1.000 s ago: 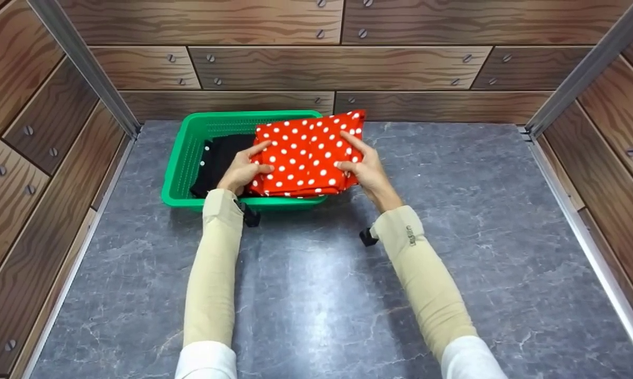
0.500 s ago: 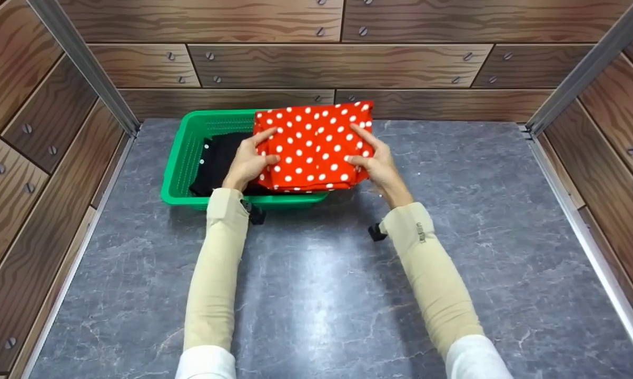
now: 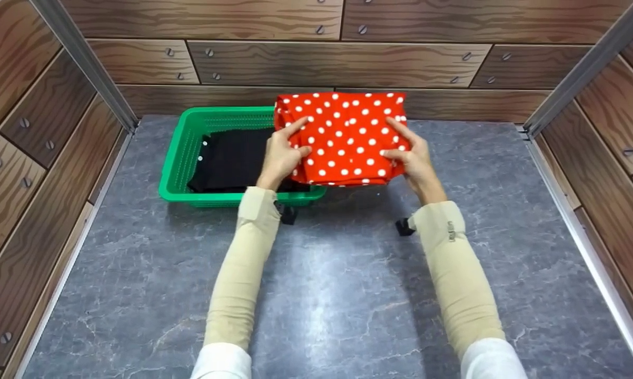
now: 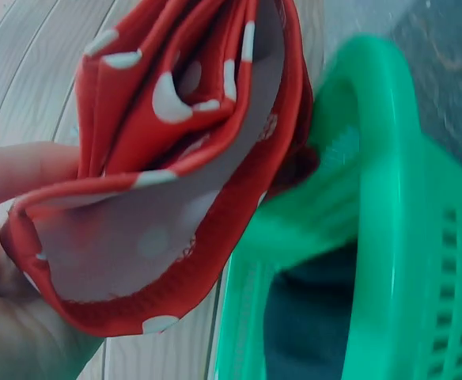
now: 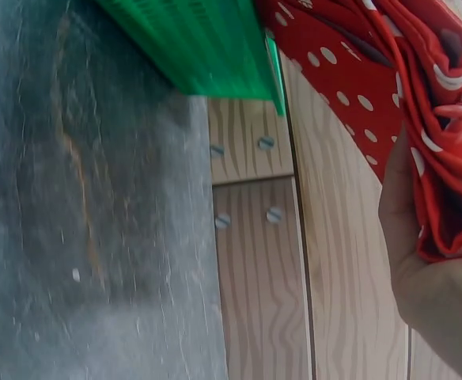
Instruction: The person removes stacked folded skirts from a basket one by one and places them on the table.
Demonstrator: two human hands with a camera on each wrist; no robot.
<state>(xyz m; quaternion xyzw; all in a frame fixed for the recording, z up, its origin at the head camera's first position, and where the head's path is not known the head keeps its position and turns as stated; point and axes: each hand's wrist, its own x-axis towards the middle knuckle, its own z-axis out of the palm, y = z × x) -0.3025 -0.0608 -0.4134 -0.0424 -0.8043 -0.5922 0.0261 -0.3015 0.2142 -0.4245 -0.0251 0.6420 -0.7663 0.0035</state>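
Observation:
A folded red garment with white polka dots [image 3: 343, 137] hangs in the air between my two hands, partly over the right end of a green basket [image 3: 170, 163]. My left hand [image 3: 284, 155] grips its left edge, thumb and a finger on top. On the opposite edge my right hand [image 3: 415, 158] holds it the same way. In the left wrist view the red cloth [image 4: 215, 150] shows stacked layers and a pale inside. Layered folds of the garment [image 5: 444, 158] also lie in the palm in the right wrist view. Inside the basket rests folded black cloth [image 3: 232, 158] with white dots at its left edge.
The basket stands on a grey marbled surface [image 3: 137, 295], near the back wall of wood-patterned panels [image 3: 337, 63]. Similar panels rise on the left and right, with metal rails [image 3: 585, 226] along the edges.
Both hands have moved right and slightly away from me, carrying the red polka-dot garment. More of the black cloth in the basket is uncovered. The basket stays in place.

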